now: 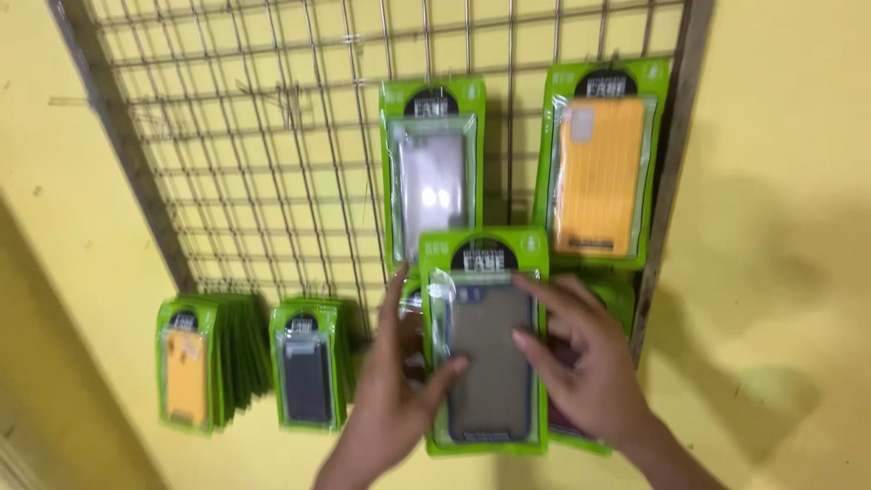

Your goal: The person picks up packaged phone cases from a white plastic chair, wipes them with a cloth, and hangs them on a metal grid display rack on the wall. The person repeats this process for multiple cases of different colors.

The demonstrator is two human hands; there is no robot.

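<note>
Both hands hold a green phone-case package (485, 340) flat against the lower part of a wire grid rack (272, 154) that hangs on a yellow wall (780, 136). The left hand (395, 395) grips the package's left edge, thumb laid across its clear front and the other fingers behind. The right hand (590, 363) lies on the package's right edge with its fingers spread over the front, so both hands are closed on this one package, which shows a dark greyish case inside. On the rack just above it hangs a package with a clear case (434, 181), and up to the right of that hangs a package with an orange case (601, 163). More green packaging peeks out behind the right hand, too hidden to make out. Below the rack's left corner, a stack with an orange case in front (189, 367) and a stack with a dark case in front (308, 377) hang side by side.
</note>
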